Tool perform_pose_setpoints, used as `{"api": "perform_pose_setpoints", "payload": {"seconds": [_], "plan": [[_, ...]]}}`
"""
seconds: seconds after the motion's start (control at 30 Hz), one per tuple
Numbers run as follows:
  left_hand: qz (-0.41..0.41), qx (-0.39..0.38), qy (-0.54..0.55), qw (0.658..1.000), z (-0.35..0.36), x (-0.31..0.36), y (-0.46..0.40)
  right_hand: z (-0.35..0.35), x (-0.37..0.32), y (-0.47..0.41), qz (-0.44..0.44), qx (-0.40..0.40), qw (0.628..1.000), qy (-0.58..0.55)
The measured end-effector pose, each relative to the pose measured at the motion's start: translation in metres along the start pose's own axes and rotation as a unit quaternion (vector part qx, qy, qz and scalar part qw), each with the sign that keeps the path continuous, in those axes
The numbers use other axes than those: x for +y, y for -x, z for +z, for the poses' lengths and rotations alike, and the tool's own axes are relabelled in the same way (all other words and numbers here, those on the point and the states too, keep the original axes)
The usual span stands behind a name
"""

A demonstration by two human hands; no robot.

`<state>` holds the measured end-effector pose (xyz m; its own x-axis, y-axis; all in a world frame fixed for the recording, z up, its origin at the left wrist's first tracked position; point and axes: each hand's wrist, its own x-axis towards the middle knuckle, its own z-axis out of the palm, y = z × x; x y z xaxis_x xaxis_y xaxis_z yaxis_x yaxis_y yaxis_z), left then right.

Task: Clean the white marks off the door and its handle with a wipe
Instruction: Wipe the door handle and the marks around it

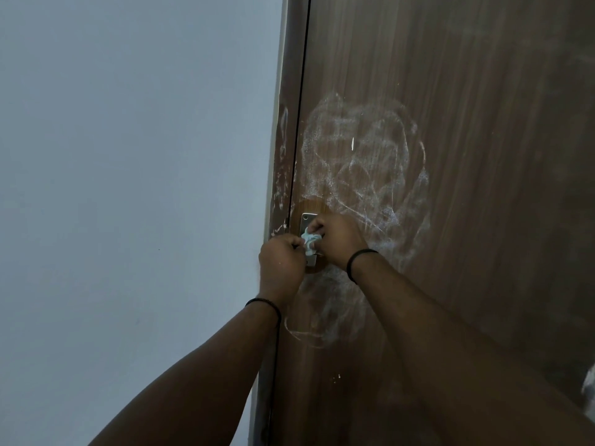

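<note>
A brown wooden door (467,123) fills the right side, smeared with white chalky marks (363,162) above and below its metal handle plate (306,220). Both hands meet at the handle. My right hand (338,239) and my left hand (281,262) both pinch a crumpled pale blue-white wipe (309,241), which is pressed against the plate. The handle lever itself is hidden behind the hands. A small patch of door just above the plate looks darker and free of marks.
A plain pale blue-grey wall (128,188) takes up the left half. The door frame (283,156) between wall and door also carries white smears. Something white shows at the far lower right edge (589,387).
</note>
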<state>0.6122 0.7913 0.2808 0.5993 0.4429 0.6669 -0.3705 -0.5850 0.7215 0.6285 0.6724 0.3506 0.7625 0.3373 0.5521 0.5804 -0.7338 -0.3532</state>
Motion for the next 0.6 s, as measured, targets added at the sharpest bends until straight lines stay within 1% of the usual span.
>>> {"api": "perform_pose_setpoints", "payload": {"seconds": [0.2, 0.33, 0.47, 0.6], "plan": [[-0.022, 0.021, 0.026, 0.999, 0.003, -0.007, 0.0, 0.007, -0.004, -0.012, -0.007, -0.012, 0.998, 0.067], [-0.034, 0.03, 0.035, 0.998, 0.009, -0.007, -0.002, 0.007, -0.001, -0.019, 0.002, -0.015, 0.999, 0.049], [-0.027, 0.025, 0.025, 0.999, 0.015, -0.007, -0.004, 0.013, 0.006, -0.026, 0.009, -0.001, 0.999, 0.03], [-0.023, 0.029, 0.032, 0.999, 0.016, -0.008, -0.004, 0.013, 0.005, -0.031, -0.002, -0.022, 0.999, 0.034]]}}
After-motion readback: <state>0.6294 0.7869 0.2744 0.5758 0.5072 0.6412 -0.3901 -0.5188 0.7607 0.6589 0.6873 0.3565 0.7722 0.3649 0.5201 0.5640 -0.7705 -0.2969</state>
